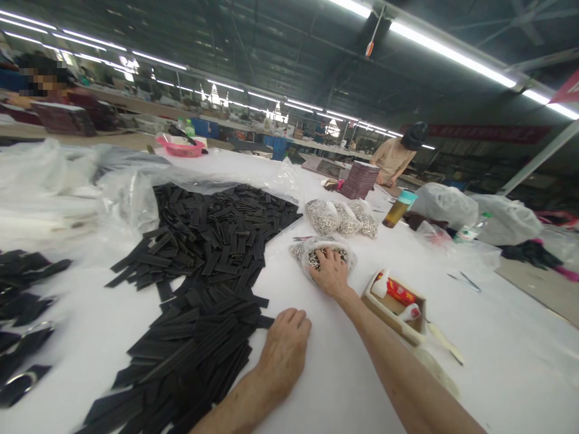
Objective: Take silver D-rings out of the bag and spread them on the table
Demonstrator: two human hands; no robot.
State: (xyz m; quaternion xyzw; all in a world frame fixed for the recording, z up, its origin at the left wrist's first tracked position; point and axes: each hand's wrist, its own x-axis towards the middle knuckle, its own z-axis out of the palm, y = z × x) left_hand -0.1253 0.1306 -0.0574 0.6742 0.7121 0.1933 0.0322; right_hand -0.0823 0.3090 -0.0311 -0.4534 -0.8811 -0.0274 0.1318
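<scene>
Two bare hands reach over the white table [335, 367]: the fingers of the right hand [331, 276], bent and slightly spread, dip into the mouth of an open clear bag [300, 254] of silvery metal rings [313, 259], and whether that grip has closed on any ring I cannot tell. The left hand [286, 346] rests back upward, fingers bent and close together, just beside the edge of a broad heap of flat black strips [203, 307]; the underside of its grip is hidden, so I cannot tell whether it holds anything. Just beyond the open bag sit three filled bags [348, 219] of similar rings, side by side. Right of the right forearm lies an open box [389, 318] with a red packet [400, 292] and a white bottle [409, 312] inside, a pale-handled tool [446, 343] beside it, and tweezers [465, 281] farther right. At the far left are black pieces with metal rings [25, 381]. Farther out stand a teal-lidded bottle [398, 211], a dark red stack [360, 182] and a pink basket [181, 148]; beyond the stack, a person in a tan top [392, 155] leans forward.
</scene>
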